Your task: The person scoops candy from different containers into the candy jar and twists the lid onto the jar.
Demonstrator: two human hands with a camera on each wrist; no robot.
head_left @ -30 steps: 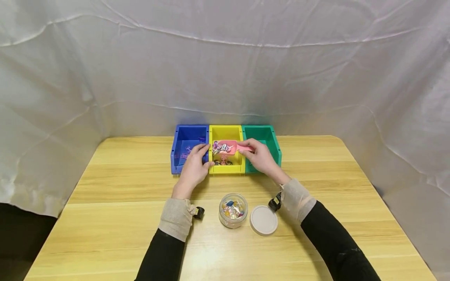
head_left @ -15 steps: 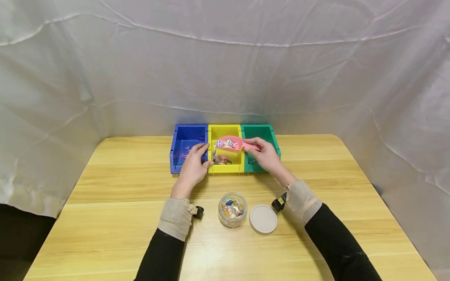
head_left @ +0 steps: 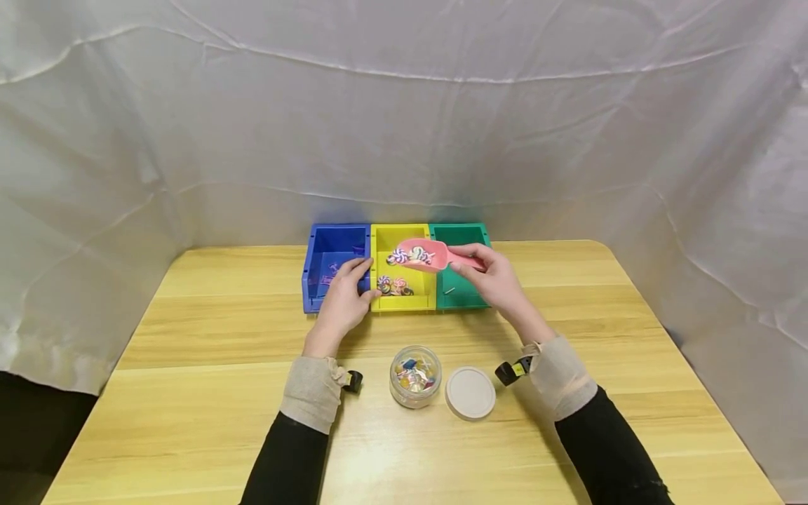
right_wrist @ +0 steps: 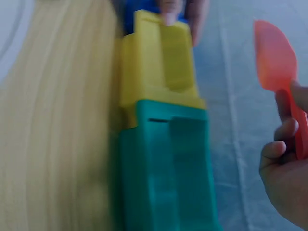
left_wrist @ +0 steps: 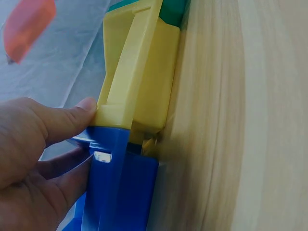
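Broadly, the wooden bench (head_left: 189,330) fills the head view, with a white cloth backdrop (head_left: 404,126) hung behind it. At twelve o'clock on the bench stand three bins touching in a row: the blue bin (head_left: 328,245), the yellow bin (head_left: 399,238) and the green bin (head_left: 463,235). Both forearms reach forward from six o'clock, sleeves black with beige cuffs. The left hand (head_left: 341,301) lies at about eleven o'clock, palm down; its grip is closed round the front corner where the blue and yellow bins meet, thumb on the yellow wall and fingers curled over the blue wall. The right hand (head_left: 499,277) is raised at about one o'clock, wrist lifted off the bench, its grip pinched closed on the handle of the pink scoop (head_left: 424,254). That scoop hangs over the yellow bin, bowl pointing toward nine o'clock and carrying several swirled candies (head_left: 404,256). More candies lie in the yellow bin. Nearer, at six o'clock, stand a clear jar (head_left: 415,376) of mixed pieces and, just beside it at three o'clock, its white lid (head_left: 470,393).
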